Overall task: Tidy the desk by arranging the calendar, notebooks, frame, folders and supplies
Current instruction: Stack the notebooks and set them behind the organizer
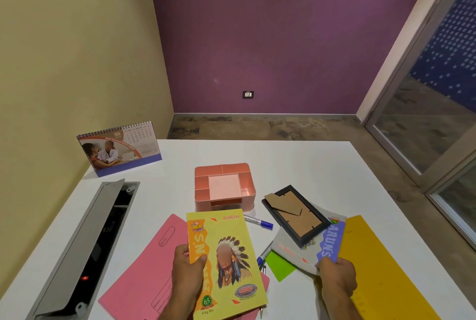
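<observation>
While both hands hold notebooks:
left grip [189, 265]: pinching yellow notebook [226, 260]; light, floppy; hold spine;
right grip [334, 272]: clasping grey notebook [293, 247], frame [296, 214] atop; may slide

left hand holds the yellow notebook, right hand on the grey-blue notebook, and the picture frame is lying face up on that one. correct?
Not quite. The head view shows the picture frame lying face down, its brown cardboard back and stand facing up. The rest holds: the left hand holds the yellow notebook, and the right hand grips the grey-blue notebook under the frame.
</observation>
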`<state>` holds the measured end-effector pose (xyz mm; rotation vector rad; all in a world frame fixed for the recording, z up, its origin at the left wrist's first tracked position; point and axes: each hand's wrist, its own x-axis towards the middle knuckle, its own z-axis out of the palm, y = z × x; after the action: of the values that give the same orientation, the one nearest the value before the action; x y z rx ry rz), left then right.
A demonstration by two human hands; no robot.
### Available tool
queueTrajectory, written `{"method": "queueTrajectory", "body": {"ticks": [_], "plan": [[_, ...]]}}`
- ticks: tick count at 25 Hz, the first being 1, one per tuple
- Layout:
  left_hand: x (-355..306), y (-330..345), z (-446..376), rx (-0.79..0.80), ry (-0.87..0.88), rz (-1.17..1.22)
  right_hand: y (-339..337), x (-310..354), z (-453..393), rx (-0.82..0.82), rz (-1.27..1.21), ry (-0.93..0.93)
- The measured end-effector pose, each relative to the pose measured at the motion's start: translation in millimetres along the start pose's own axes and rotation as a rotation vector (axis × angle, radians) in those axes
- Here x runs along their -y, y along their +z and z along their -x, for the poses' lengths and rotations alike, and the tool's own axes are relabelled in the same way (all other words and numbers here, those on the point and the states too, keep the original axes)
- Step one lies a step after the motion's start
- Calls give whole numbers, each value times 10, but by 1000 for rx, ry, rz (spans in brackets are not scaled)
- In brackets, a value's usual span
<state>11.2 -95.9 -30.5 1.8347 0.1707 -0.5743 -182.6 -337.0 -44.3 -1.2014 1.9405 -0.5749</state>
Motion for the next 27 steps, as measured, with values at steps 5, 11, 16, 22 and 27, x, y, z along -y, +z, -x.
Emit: {"method": "queueTrajectory", "body": {"ticks": [5, 11, 16, 22, 27], "plan": [[-39, 3, 50, 18, 14, 35, -313, 171, 71, -147, -166, -3], [-89, -37, 104, 46, 58, 69, -679, 447, 20, -276, -265, -170], [-200, -27, 166, 86, 106, 106, -849, 770, 87, -332, -280, -487], [-360, -7, 230, 153, 197, 126, -1026, 1174, 251, -289, -32, -844], [-437, 2, 187, 220, 227, 172, -1119, 1559, 378, 154, 239, -1193]]}}
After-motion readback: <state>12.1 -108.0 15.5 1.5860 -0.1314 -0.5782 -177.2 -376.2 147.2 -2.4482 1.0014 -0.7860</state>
